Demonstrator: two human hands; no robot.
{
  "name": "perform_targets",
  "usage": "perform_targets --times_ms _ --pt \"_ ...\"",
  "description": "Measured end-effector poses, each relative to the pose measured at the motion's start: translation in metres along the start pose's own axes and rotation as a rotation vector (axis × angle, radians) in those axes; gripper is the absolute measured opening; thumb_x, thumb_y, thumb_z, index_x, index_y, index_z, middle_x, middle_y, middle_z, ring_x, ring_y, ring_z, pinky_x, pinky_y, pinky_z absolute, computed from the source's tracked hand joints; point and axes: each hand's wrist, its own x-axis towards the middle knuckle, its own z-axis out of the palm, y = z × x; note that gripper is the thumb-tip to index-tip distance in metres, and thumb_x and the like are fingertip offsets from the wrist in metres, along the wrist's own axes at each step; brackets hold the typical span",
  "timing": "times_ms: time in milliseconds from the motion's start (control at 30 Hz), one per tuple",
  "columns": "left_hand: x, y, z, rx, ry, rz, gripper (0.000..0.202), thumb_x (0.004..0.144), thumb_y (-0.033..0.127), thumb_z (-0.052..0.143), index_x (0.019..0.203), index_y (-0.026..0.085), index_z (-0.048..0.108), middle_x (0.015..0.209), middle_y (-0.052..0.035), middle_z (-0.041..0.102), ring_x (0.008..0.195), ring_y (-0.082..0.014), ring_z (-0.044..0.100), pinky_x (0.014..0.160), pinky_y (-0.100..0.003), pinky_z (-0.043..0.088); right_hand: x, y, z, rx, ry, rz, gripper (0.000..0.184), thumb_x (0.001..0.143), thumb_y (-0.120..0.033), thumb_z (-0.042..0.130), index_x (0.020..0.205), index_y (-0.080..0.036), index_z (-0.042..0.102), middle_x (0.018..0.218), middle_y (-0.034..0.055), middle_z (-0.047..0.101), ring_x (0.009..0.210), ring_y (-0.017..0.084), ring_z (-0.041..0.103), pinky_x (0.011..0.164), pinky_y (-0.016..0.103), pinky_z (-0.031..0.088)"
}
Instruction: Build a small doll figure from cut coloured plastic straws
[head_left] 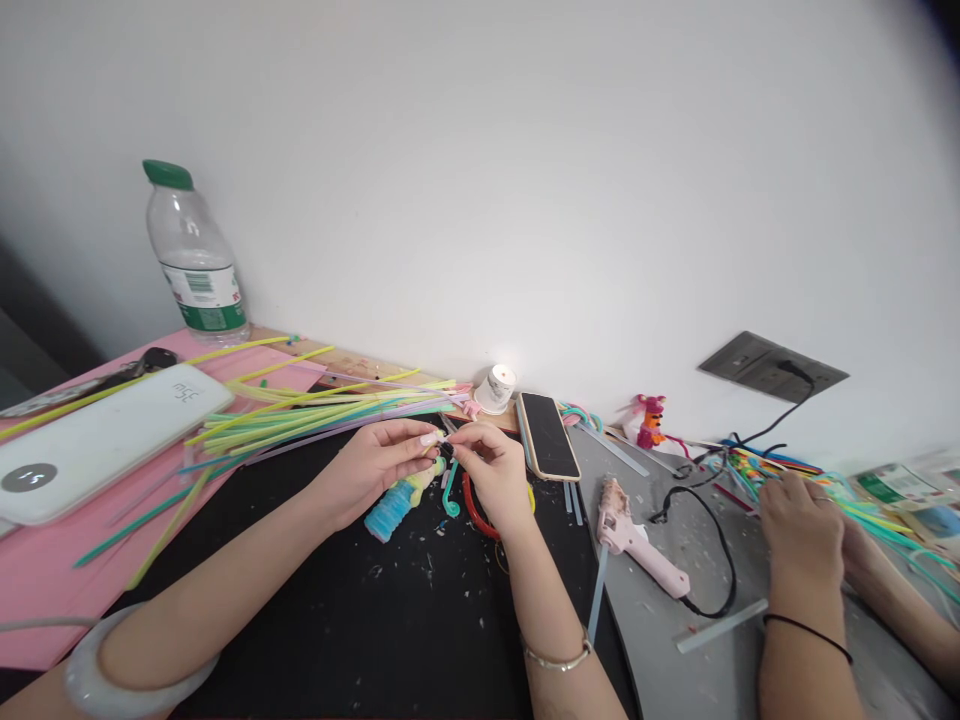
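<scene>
Over the black mat (pixel 420 630), my left hand (pixel 382 465) and my right hand (pixel 495 480) meet fingertip to fingertip. Both are closed in a pinch on something small, partly dark and partly pale, mostly hidden by the fingers. Just below them lies a fuzzy blue roll (pixel 390 512) with a pale yellow fuzzy piece (pixel 427 478) at its upper end; whether it is joined to the pinched bit I cannot tell. A curled teal pipe cleaner (pixel 450 500) sits between my hands. Partly behind my right wrist is a red ring (pixel 476 512).
Pipe cleaners (pixel 300 415) spread over pink paper (pixel 60 600) beside a white power bank (pixel 112 440) and a bottle (pixel 199 260). Rightward are a paper cup (pixel 496 388), a phone (pixel 549 436), a corded pink glue gun (pixel 637 545) and another person's hands (pixel 802 530).
</scene>
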Motion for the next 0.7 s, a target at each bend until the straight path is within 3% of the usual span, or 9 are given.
perform_targets --times_ms 500,700 --pt "-0.0013 0.0028 0.0020 -0.042 -0.039 -0.024 0.024 0.065 0.028 0.085 0.085 0.021 0.076 0.085 -0.0009 0.070 0.080 -0.0106 0.062 0.076 -0.020 0.053 0.0004 -0.0056 -0.0028 0.055 -0.017 0.028 0.008 0.075 -0.014 0.066 0.075 -0.020 0.072 0.079 0.0027 0.067 0.077 0.017 0.061 0.073 0.029 0.047" --pt "-0.0007 0.0015 0.0000 -0.009 -0.066 -0.039 0.021 0.070 0.029 0.081 0.088 0.018 0.075 0.083 -0.0017 0.069 0.081 -0.0111 0.063 0.079 -0.021 0.052 0.0003 -0.0059 -0.0038 0.062 -0.024 0.023 0.007 0.075 -0.014 0.067 0.075 -0.020 0.072 0.079 0.0028 0.067 0.077 0.017 0.061 0.073 0.030 0.047"
